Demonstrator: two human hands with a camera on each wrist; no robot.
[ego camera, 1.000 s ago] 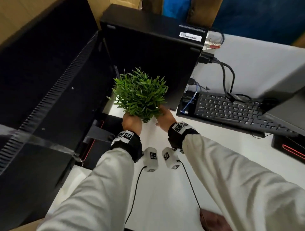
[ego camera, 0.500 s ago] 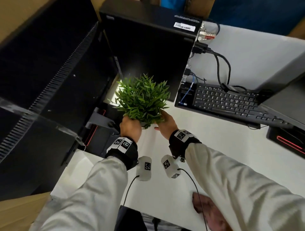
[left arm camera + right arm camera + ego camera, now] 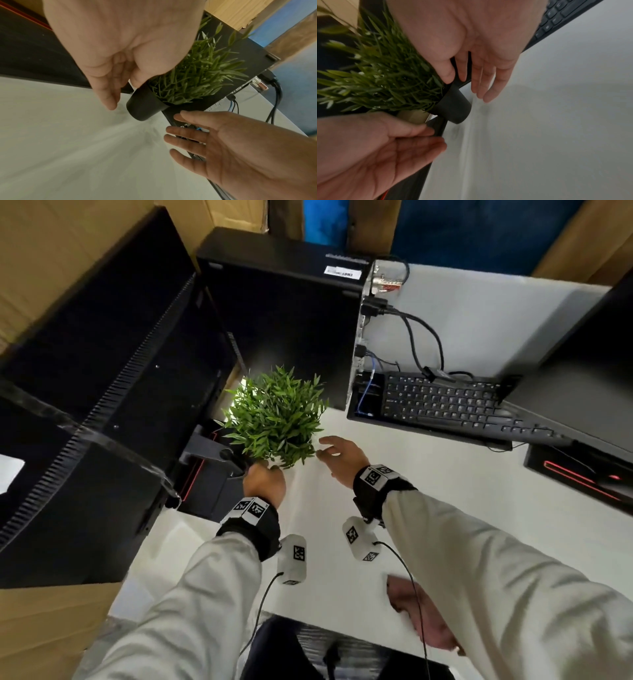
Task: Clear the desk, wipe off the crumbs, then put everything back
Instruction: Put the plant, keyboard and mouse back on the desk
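Potted plant (image 3: 277, 419) is sitting on white bench (image 3: 445, 481), center frame. Left hand (image 3: 265, 482) and right hand (image 3: 342, 457) are hovering beside pot w/ fingers spread, gripping nothing. Looks like put-back stage; cloth (image 3: 418, 611) is lying at the bottom.

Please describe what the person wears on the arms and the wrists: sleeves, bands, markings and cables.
Both arms have long, light grey sleeves. The left hand and the right hand are bare. Each wrist carries a black band with white square tags printed with black patterns. Under each wrist hangs a small white camera pod with similar tags, and a thin black cable runs from it back toward the body.
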